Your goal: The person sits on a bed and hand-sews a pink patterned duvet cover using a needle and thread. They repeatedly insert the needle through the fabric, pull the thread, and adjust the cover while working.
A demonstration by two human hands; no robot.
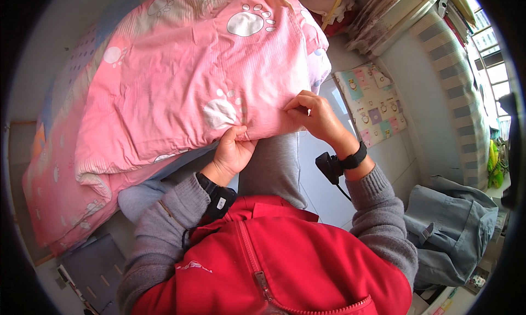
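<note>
A pink quilt with white paw prints (164, 81) lies rumpled before me and fills the upper left of the head view. My left hand (235, 150) pinches its near edge between thumb and fingers, just below a paw print. Farther right, my right hand (314, 113) has thumb and forefinger together at the quilt's right corner; whether cloth lies between those fingertips is hard to tell. Both wrists wear black straps with small devices. Beneath the near edge, my grey-trousered leg (271, 167) shows.
A patterned mat (372, 103) lies on the tiled floor (324, 179) at the right, by the wall. A grey-blue cloth bag or garment (448, 233) is at the lower right. Striped fabric (456, 93) runs below the window. A grey panel (94, 274) is at the lower left.
</note>
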